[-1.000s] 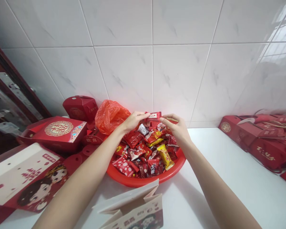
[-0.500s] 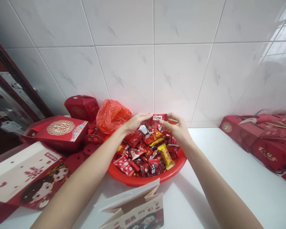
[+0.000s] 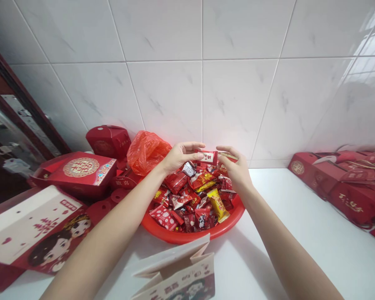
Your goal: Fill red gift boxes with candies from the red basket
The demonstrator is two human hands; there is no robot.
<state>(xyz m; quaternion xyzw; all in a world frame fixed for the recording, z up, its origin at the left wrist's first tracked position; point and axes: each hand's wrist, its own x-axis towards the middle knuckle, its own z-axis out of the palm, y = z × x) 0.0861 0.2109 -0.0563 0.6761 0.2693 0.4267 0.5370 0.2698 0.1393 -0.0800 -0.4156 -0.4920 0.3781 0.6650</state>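
Note:
A red basin [image 3: 187,238] full of wrapped candies stands on the white table. Over its far side, my left hand [image 3: 185,156] pinches a red candy with a white label [image 3: 208,157] between thumb and fingers. My right hand [image 3: 234,164] is at the candy's right end, with a yellowish wrapped piece [image 3: 229,157] between its fingers. A yellow candy [image 3: 218,205] lies on the pile below my right hand. An open paper bag [image 3: 187,271] stands in front of the basin.
Red gift boxes [image 3: 81,171] and a cream and red bag [image 3: 37,229] lie at the left, beside a red plastic bag [image 3: 146,152]. More red boxes [image 3: 340,179] are at the right. A tiled wall [image 3: 162,96] rises behind.
My left hand has closed its thumb over the labelled candy, which has shifted slightly right and down. My right thumb has moved off its label.

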